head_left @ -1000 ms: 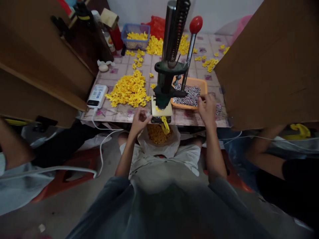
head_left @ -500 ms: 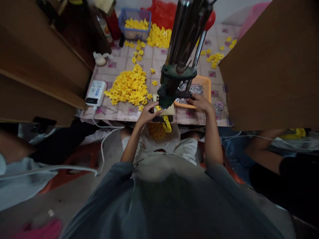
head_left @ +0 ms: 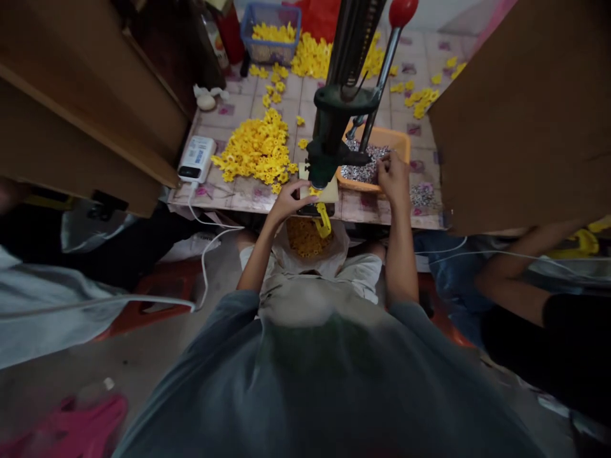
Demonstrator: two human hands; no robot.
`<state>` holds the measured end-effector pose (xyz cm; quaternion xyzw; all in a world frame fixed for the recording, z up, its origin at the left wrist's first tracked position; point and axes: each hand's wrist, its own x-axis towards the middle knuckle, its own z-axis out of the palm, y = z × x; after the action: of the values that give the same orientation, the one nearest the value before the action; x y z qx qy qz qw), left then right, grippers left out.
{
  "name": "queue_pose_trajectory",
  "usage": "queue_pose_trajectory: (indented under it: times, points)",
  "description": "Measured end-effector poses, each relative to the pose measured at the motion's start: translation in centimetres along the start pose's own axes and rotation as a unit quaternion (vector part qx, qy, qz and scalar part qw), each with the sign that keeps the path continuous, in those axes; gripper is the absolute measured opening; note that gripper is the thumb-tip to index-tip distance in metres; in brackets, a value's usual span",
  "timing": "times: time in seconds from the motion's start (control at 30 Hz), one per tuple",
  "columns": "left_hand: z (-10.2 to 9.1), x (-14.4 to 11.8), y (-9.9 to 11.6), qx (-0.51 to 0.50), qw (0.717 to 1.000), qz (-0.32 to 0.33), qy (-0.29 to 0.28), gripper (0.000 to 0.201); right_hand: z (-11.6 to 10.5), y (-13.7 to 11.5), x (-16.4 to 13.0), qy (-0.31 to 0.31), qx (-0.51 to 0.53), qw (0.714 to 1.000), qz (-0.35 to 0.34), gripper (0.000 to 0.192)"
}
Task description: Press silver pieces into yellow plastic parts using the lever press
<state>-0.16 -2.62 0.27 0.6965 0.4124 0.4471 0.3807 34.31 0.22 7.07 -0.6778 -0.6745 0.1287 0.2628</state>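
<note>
My left hand [head_left: 290, 200] is at the base of a dark green hand press [head_left: 329, 140], thumb and forefinger closed at the edge of a yellow flower-shaped piece [head_left: 315, 190] under the press head. My right hand [head_left: 395, 178] is pinched at the right side of an orange basket [head_left: 405, 147] full of small shiny metal parts [head_left: 360, 172]. Whatever is between those fingertips is too small to make out. Just below the press base, a yellow plastic hook-like part [head_left: 324, 222] sticks out over the table edge.
Yellow flower pieces lie in a large pile [head_left: 258, 149], with more behind and in a blue basket [head_left: 270, 51]. The press lever has a red knob [head_left: 402, 11]. A white power bank [head_left: 196, 159] trails a cable. Cardboard panels [head_left: 515, 127] flank the table; people sit on both sides.
My right hand has drawn from inside the orange basket toward its right rim, fingers now pinched upward. My left hand stays by the press base. The whole view has shifted slightly.
</note>
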Motion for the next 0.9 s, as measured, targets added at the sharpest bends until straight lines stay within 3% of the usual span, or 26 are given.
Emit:
queue_pose_trajectory:
  times: [0.1, 0.3, 0.5, 0.7, 0.9]
  points:
    - [0.1, 0.1, 0.2, -0.007, 1.0, 0.0, 0.006, 0.067, 0.0, -0.1, 0.3, -0.014, -0.028, 0.999, 0.032, 0.035]
    - [0.3, 0.1, 0.4, -0.01, 1.0, -0.003, 0.013, 0.069, -0.5, -0.4, 2.2, -0.226, -0.091, 0.97, 0.014, 0.033]
    - [0.2, 0.2, 0.6, -0.018, 1.0, -0.018, 0.001, 0.063, -1.1, 0.0, 3.1, -0.3, 0.005, 0.954, 0.016, 0.035]
    - [0.0, 0.2, 1.4, -0.034, 0.999, -0.037, -0.019, 0.055, -1.5, -0.8, 2.4, -0.218, 0.102, 0.97, 0.044, 0.042]
    - [0.3, 0.2, 1.5, -0.026, 0.998, -0.052, 0.01, 0.056, -2.2, -1.9, -0.9, -0.033, 0.091, 0.995, 0.006, 0.039]
